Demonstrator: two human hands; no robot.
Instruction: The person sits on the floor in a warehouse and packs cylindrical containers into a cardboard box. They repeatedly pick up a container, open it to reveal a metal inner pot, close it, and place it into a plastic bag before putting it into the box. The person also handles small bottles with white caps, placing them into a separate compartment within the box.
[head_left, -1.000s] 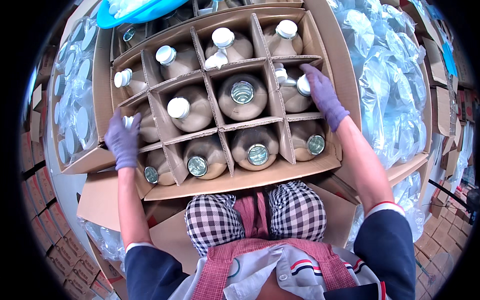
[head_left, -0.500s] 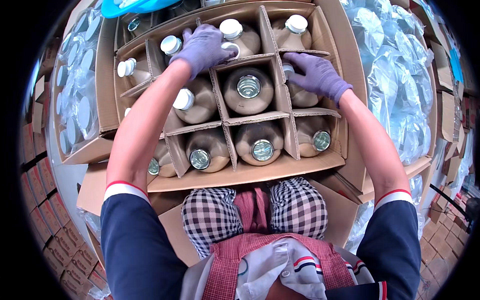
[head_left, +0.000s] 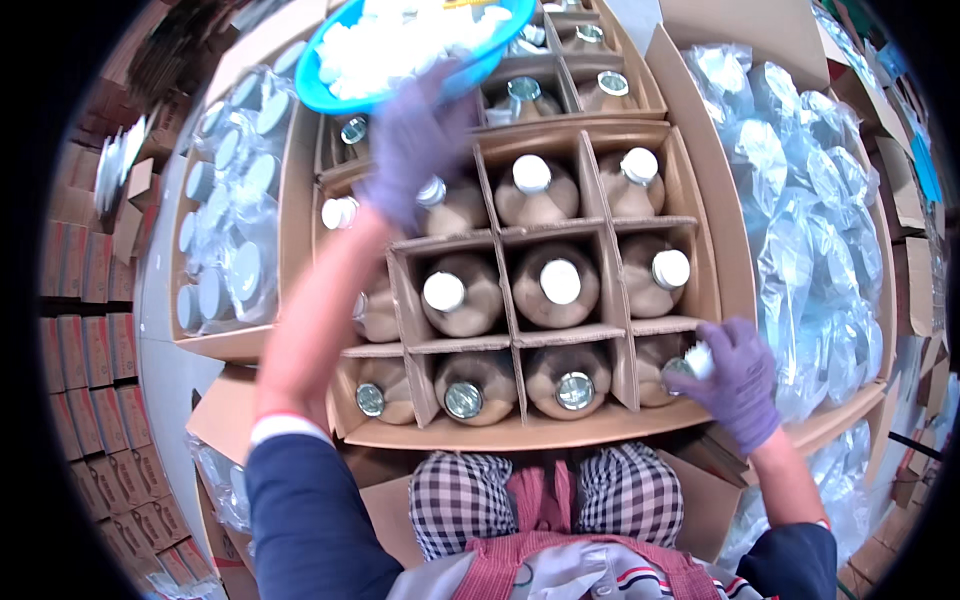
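Note:
Both my hands wear purple gloves. My right hand [head_left: 742, 385] pinches a white cap [head_left: 699, 358] at the mouth of the near-right glass bottle [head_left: 652, 378]. My left hand [head_left: 415, 150] is reaching over the far-left part of the divided cardboard box [head_left: 560, 437], beside a blue basin [head_left: 322, 85] heaped with white caps [head_left: 395, 45]; motion smears its fingers. Bottles in the middle row, such as the centre bottle [head_left: 557, 312], wear white caps. Along the nearest row, the bottles left of my right hand, including an uncapped bottle [head_left: 568, 393], show open mouths.
Beyond this box stands another divided carton [head_left: 640, 105] of uncapped bottles. To the right is a carton of plastic-wrapped clear bottles [head_left: 810, 230]; on the left, a carton of wrapped items with round grey tops [head_left: 245, 270]. Stacked brown cartons [head_left: 90, 350] line the far left.
My left hand has gone from the capped bottles to the basin. My right hand has come nearer, from the middle row to the nearest row. The centre bottle now has a cap. The view has shifted.

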